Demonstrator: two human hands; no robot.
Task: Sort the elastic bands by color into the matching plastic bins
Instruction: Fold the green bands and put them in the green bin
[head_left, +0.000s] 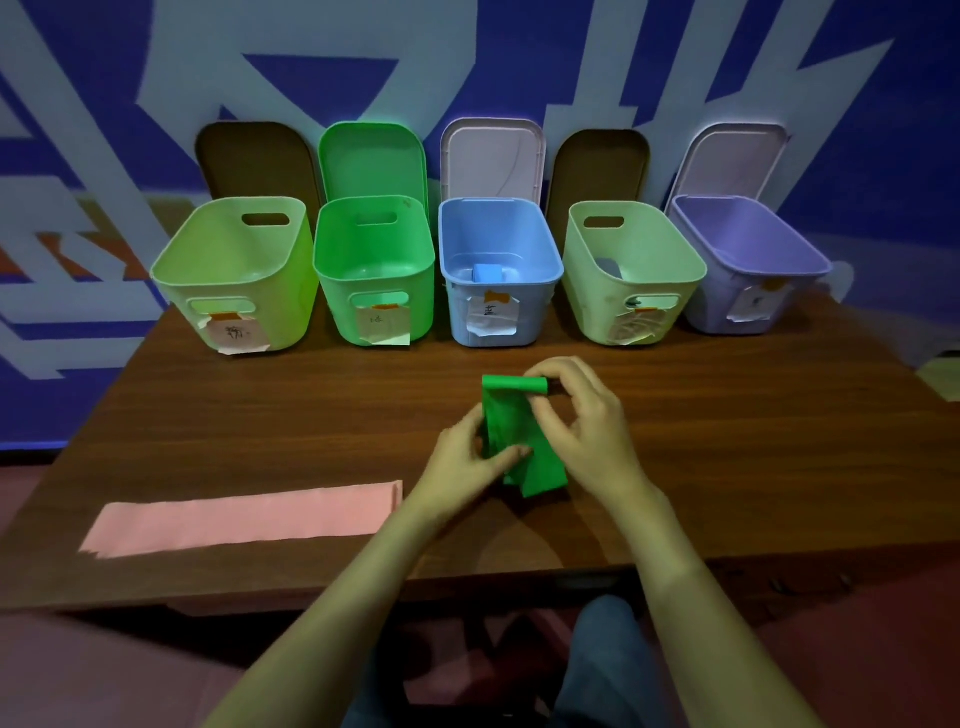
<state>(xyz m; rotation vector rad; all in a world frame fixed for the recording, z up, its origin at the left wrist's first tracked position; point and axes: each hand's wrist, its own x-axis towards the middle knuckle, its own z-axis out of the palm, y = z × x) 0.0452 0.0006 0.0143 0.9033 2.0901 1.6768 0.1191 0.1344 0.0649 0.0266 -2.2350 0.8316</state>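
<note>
A green elastic band (511, 415) lies partly rolled on the wooden table (260, 415), its far end wound into a tight roll. My right hand (582, 421) pinches that roll from the right. My left hand (467, 457) pinches the loose flat part near its left edge. A pink elastic band (244, 517) lies flat at the near left. Behind stand five open bins: pale green (234, 275), green (374, 270), blue (498, 270) with a rolled blue band (487, 272) inside, a second pale green (631, 270), and purple (748, 260).
Each bin carries a paper label taped to its front, and lids lean against the blue patterned wall behind them. The table's near edge runs just above my knees. A small object shows at the far right edge of the table.
</note>
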